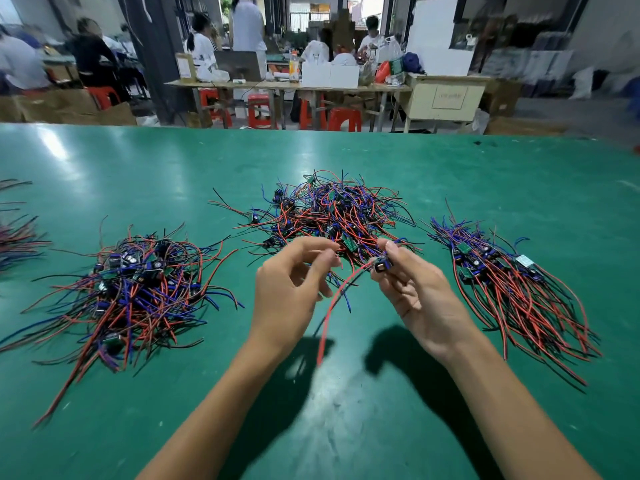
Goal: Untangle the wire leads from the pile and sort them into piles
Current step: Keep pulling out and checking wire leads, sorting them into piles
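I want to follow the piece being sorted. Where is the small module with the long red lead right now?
In the head view it is just right of centre, pinched in the right hand, in front of the middle tangled pile; its red lead hangs toward the green table.

I count three wire piles (332, 216) before me, a fourth at the left edge, plus my two hands (294, 292).
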{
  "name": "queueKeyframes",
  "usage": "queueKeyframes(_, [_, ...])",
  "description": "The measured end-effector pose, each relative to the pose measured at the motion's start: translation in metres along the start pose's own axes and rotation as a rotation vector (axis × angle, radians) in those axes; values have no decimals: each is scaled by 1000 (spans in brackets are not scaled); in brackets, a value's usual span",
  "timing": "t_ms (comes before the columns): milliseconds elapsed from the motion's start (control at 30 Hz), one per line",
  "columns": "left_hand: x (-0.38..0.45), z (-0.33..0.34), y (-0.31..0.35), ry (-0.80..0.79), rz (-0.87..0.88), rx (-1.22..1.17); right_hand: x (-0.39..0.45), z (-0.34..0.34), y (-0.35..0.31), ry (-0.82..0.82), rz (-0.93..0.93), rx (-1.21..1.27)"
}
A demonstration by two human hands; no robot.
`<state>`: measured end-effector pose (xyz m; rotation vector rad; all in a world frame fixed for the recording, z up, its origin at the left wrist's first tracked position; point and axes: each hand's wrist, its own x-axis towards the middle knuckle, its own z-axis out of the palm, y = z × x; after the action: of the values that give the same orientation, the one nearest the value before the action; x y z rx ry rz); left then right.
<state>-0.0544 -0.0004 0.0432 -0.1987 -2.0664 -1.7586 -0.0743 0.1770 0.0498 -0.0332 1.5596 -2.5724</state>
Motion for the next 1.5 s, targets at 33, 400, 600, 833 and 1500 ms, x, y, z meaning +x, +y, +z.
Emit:
queueKeyframes(33, [1,0,3,-39,-121,-80,1,-3,-1,-31,15,-42])
queueKeyframes(400, [-8,1,3,-401,-516,-302,4,-8,17,-110,-247,-635])
queueKeyframes(600, [-8,4,7,-332,-564,-332,0,2,24,-126,-178,-525])
queueKeyframes(833, [-10,4,8,-293,-535,-314,-2,9,32,-160,-116,-450])
queueKeyframes(1500, [-12,4,7,-258,-402,-31,1,21,55,64,-137,-510])
